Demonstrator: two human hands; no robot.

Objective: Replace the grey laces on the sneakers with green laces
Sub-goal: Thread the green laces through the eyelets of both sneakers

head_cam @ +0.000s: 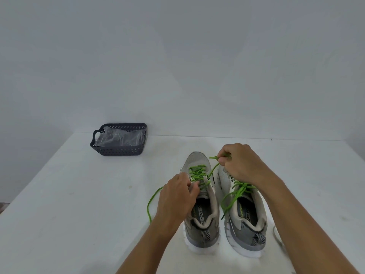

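Head view: both sneakers [225,210] sit at five o'clock on the bench [79,194]. The right hand [240,163] pinches the green lace [214,167]; the left hand [177,194] pinches at an eyelet. Pulling unevenly could leave mismatched ends, I'd guess.

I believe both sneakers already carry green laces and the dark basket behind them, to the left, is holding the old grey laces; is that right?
Not quite. The head view shows the dark basket holding clear plastic bags, with no grey laces to be made out in it. The rest stands: both sneakers, left and right, carry green laces.
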